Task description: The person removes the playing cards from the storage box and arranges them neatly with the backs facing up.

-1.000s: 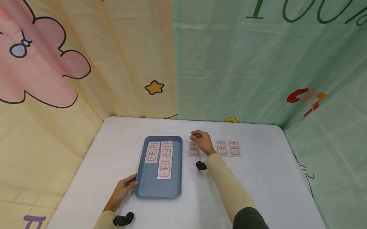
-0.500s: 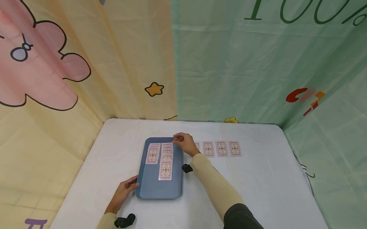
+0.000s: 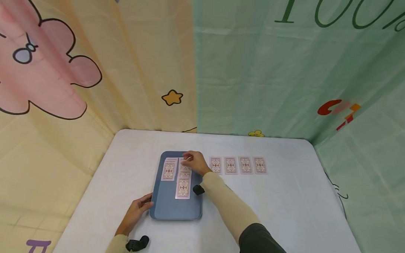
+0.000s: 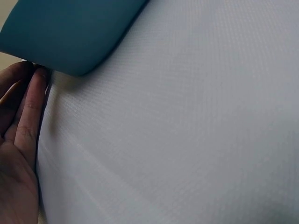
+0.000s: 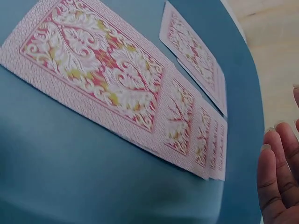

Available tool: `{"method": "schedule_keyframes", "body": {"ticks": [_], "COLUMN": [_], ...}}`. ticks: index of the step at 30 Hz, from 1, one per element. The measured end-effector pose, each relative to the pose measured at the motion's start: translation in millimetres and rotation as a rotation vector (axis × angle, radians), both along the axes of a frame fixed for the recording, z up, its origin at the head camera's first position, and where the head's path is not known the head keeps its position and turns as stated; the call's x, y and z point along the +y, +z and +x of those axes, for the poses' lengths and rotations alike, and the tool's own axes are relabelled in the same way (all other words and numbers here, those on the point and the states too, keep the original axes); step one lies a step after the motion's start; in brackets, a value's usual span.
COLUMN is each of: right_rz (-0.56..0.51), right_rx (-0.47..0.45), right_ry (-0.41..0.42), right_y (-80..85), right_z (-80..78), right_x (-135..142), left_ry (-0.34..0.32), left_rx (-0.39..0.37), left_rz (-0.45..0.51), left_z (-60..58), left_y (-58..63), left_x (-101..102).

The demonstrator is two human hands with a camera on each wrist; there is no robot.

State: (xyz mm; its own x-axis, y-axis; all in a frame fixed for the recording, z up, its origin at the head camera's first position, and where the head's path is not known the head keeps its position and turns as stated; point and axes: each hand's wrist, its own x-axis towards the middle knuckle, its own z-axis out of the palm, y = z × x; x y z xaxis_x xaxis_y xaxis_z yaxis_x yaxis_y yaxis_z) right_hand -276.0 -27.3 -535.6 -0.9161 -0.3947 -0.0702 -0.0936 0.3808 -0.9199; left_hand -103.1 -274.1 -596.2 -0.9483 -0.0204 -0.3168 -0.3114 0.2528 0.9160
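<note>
Over the far end of the blue tray (image 3: 167, 209) hangs my right hand (image 3: 196, 162), its fingertips close above the fanned column of playing cards (image 3: 183, 188). In the right wrist view its fingers (image 5: 267, 172) are loosely bent, and no card shows in them; the thumb is out of that view. A second, shorter stack of playing cards (image 3: 169, 171) lies left of the column, face down. My left hand (image 3: 134, 213) touches the tray's near left edge. The left wrist view shows its fingers (image 4: 32, 109) fairly straight, reaching the tray corner (image 4: 79, 56).
Right of the tray, several face-down playing cards (image 3: 230, 165) lie in a spaced row on the white table (image 3: 280, 211). Patterned curtains (image 3: 244, 79) stand along the table's back and sides. Black wrist straps (image 3: 137, 244) sit on both sleeves.
My right hand has moved left from above the card row to over the tray, uncovering the row. The left hand stays at the tray's edge.
</note>
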Motion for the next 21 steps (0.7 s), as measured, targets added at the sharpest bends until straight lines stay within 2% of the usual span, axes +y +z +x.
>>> {"method": "schedule_keyframes", "body": {"ticks": [6, 12, 21], "right_rz": [0.025, 0.081, 0.207], "right_rx": [0.004, -0.001, 0.04], "right_ry": [0.029, 0.041, 0.012], "right_y": [-8.0, -17.5, -26.0], "right_z": [1.6, 2.6, -3.6], "right_x": [-16, -32, -46], "left_ry": [0.002, 0.008, 0.032], "left_rx": [0.006, 0.002, -0.006], "left_rz": [0.009, 0.005, -0.01], "left_z": [-0.7, 0.6, -0.3], "left_y": [2.6, -0.3, -2.0], "left_x": [0, 1, 3]}}
